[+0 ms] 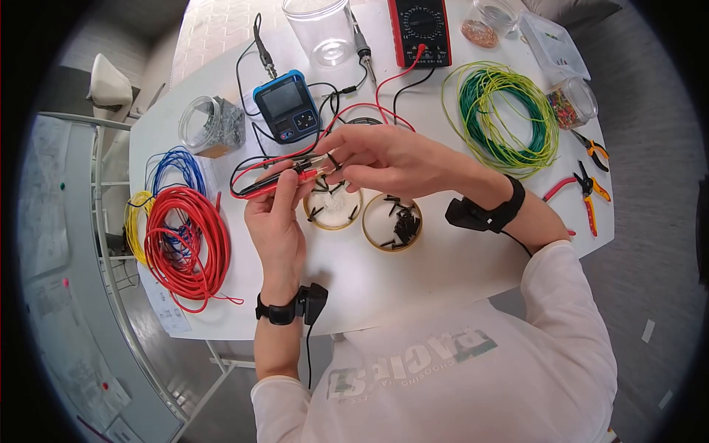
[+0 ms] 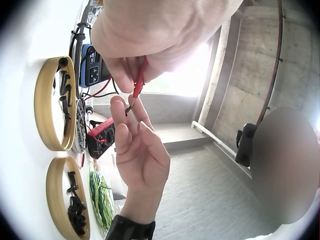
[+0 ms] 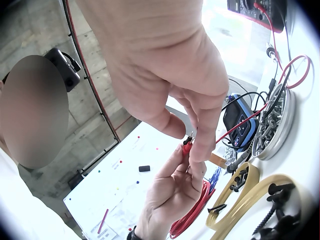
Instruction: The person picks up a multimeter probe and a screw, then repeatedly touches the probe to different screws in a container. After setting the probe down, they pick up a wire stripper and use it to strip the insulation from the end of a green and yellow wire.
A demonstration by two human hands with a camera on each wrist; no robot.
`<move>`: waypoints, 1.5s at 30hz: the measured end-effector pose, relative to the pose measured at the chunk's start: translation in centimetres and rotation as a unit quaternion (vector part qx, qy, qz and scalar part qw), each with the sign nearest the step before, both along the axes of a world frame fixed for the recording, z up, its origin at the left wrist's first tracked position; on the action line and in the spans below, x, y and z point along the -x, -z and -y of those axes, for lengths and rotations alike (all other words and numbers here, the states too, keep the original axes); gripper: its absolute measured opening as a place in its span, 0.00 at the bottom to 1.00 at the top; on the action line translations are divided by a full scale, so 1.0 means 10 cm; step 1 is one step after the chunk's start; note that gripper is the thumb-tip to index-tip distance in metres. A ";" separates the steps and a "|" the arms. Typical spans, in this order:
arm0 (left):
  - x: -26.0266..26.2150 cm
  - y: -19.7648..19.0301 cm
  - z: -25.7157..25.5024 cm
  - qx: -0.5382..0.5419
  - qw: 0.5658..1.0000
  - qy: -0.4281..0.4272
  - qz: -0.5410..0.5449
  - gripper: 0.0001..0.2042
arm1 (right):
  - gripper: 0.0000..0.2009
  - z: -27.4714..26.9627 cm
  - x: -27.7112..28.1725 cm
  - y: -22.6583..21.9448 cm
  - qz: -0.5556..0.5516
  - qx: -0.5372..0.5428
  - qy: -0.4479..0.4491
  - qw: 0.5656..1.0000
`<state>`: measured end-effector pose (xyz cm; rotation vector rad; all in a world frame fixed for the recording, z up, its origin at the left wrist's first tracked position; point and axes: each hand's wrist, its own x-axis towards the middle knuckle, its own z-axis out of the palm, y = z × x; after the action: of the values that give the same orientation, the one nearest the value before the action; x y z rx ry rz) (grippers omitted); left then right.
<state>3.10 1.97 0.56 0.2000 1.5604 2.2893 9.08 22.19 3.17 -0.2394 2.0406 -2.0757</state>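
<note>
My left hand (image 1: pixel 279 225) pinches a red test probe (image 2: pixel 139 86) and a black test probe (image 1: pixel 301 165) side by side, with their metal tips pointing at my right hand (image 1: pixel 395 159). Between its fingertips my right hand pinches a small black screw (image 2: pixel 129 108), right at the probe tips. Both hands are raised over two round tan-rimmed dishes. The left dish (image 1: pixel 332 227) contains a few scattered black screws, while the right dish (image 1: pixel 395 249) has a pile of them (image 1: pixel 405 225). The red lead runs back to a red-and-black multimeter (image 1: pixel 419 33).
A blue tester (image 1: pixel 286 105), a soldering iron (image 1: pixel 362 48) and a clear jar (image 1: pixel 321 33) stand behind the hands. Red wire coils (image 1: pixel 188 247) lie left, green wire coils (image 1: pixel 502 114) right. Pliers (image 1: pixel 588 196) and a jar of colourful parts (image 1: pixel 572 103) are at the right edge.
</note>
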 end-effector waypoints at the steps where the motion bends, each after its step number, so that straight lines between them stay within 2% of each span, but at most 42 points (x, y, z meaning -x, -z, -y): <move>1: 0.00 0.00 0.00 -0.001 1.000 -0.011 0.000 0.10 | 0.17 0.00 0.00 0.01 -0.007 -0.039 0.003 0.999; 5: 0.01 0.01 0.02 -0.013 1.000 -0.019 -0.005 0.10 | 0.18 0.02 -0.04 -0.04 -0.059 -0.153 0.019 0.986; 6: 0.02 0.01 0.02 -0.012 1.000 -0.023 -0.003 0.10 | 0.18 0.03 -0.04 -0.02 -0.059 -0.153 0.019 0.986; 9: 0.02 0.01 0.02 -0.012 1.000 -0.027 -0.003 0.10 | 0.12 0.04 -0.06 0.01 -0.110 -0.203 0.018 0.973; 11: 0.02 0.01 0.02 -0.014 1.000 -0.027 -0.003 0.10 | 0.06 0.03 -0.09 -0.06 -0.105 -0.283 -0.090 0.949; 12: 0.02 0.00 0.02 -0.015 1.000 -0.027 -0.003 0.10 | 0.06 0.05 -0.12 -0.03 -0.105 -0.283 -0.091 0.949; 14: 0.02 0.01 0.02 -0.016 0.999 -0.027 -0.003 0.10 | 0.05 0.09 -0.19 0.05 -0.155 -0.385 -0.192 0.889; 15: 0.02 0.01 0.02 -0.015 1.000 -0.027 -0.003 0.10 | 0.06 0.12 -0.22 0.04 -0.127 -0.408 -0.231 0.874; 16: 0.02 0.02 0.02 -0.014 1.000 -0.028 -0.004 0.10 | 0.06 0.15 -0.25 0.04 -0.127 -0.408 -0.231 0.874; 18: 0.02 0.03 0.03 -0.013 0.999 -0.029 -0.002 0.10 | 0.06 0.20 -0.29 0.03 -0.118 -0.482 -0.271 0.825; 22: 0.02 0.03 0.03 -0.014 0.999 -0.031 -0.002 0.09 | 0.05 0.24 -0.40 0.17 -0.198 -0.501 -0.230 0.811; 28: 0.02 0.01 0.04 -0.018 0.999 -0.037 -0.025 0.09 | 0.05 0.30 -0.43 0.12 -0.210 -0.558 -0.254 0.761; 31: 0.03 0.00 0.05 -0.012 0.998 -0.038 -0.044 0.11 | 0.05 0.32 -0.42 0.16 -0.199 -0.564 -0.253 0.760; 32: 0.03 0.00 0.05 -0.012 0.998 -0.038 -0.044 0.11 | 0.05 0.32 -0.41 0.15 -0.199 -0.564 -0.252 0.760; 34: 0.04 0.00 0.06 -0.017 0.998 -0.049 -0.042 0.11 | 0.05 0.29 -0.35 0.08 -0.139 -0.515 -0.236 0.812; 35: 0.04 0.00 0.06 -0.018 0.998 -0.049 -0.042 0.11 | 0.05 0.25 -0.31 0.05 -0.139 -0.516 -0.236 0.812; 37: 0.04 -0.01 0.05 -0.024 0.998 -0.050 -0.040 0.10 | 0.06 0.15 -0.22 0.00 -0.149 -0.364 -0.176 0.902; 38: 0.04 -0.01 0.06 -0.024 0.998 -0.051 -0.040 0.10 | 0.06 0.11 -0.18 -0.01 -0.150 -0.364 -0.177 0.902; 40: 0.04 -0.01 0.07 -0.030 0.998 -0.033 -0.040 0.10 | 0.08 0.05 -0.08 -0.02 -0.090 -0.237 -0.093 0.963; 42: 0.04 -0.01 0.07 -0.031 0.998 -0.025 -0.041 0.10 | 0.09 0.01 -0.01 0.00 -0.065 -0.216 -0.087 0.970; 44: 0.02 -0.01 0.06 -0.032 0.998 -0.017 -0.042 0.10 | 0.08 0.02 0.04 -0.01 0.070 -0.053 -0.004 0.996; 45: 0.01 -0.01 0.05 -0.036 0.999 -0.017 -0.029 0.10 | 0.09 -0.01 0.07 0.03 0.062 -0.041 -0.015 0.997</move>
<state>2.98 1.47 0.70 0.2610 1.5203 2.3894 8.34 22.26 2.84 -0.1232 2.0299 -1.9322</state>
